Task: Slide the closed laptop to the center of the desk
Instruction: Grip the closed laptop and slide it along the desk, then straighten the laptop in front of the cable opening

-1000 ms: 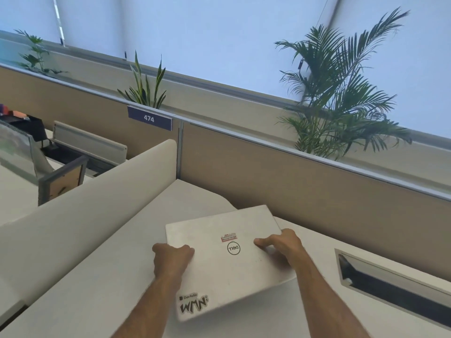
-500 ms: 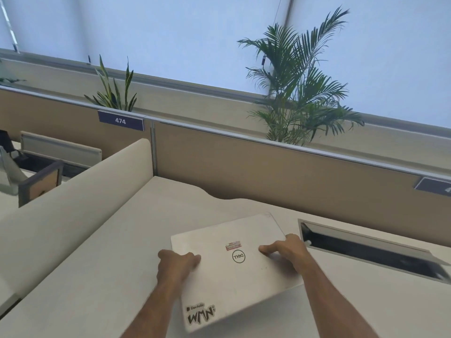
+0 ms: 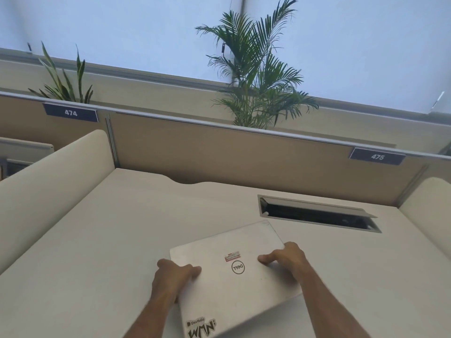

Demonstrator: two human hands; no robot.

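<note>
A closed silver laptop (image 3: 234,286) with a round logo and stickers lies tilted on the white desk (image 3: 109,240), near the front middle. My left hand (image 3: 174,276) grips its left edge, fingers curled over the lid. Over on the laptop's right edge sits my right hand (image 3: 286,259), thumb on the lid and fingers wrapped around the side. The laptop's near right corner looks slightly lifted, with a shadow under it.
An open cable hatch (image 3: 317,214) is cut into the desk just behind and right of the laptop. Cream side dividers (image 3: 48,181) flank the desk, and a tan back partition (image 3: 219,157) carries labels 474 and 475. Plants stand behind it.
Held by both hands, the laptop has slid right along the desk, away from the left divider and toward the cable hatch. My view has turned right as well.
</note>
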